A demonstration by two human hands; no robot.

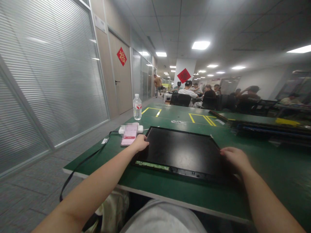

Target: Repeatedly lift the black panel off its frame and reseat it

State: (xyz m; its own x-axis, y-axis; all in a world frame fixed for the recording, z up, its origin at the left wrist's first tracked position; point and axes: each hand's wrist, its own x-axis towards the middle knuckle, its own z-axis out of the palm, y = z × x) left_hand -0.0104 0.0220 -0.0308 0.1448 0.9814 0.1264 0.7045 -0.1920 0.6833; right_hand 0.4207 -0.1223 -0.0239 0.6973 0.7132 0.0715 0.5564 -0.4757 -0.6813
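Observation:
A flat black display panel (182,147) lies on the green table in front of me. A green circuit strip (152,165) runs along the left part of its near edge. My left hand (141,143) grips the panel's left edge, thumb on top and the other fingers mostly hidden. On the opposite side, my right hand (234,157) holds the right edge between thumb and fingers. Just beyond my left hand lies a phone (129,137) with its screen lit, next to a white plug-like block (140,129).
A water bottle (137,108) stands near the table's left edge. A black strap (84,165) hangs over that edge. Stacked dark panels (264,129) occupy the right side. Yellow tape (202,118) marks the green tabletop (175,186). Several people sit at tables farther back; one walks in the corridor.

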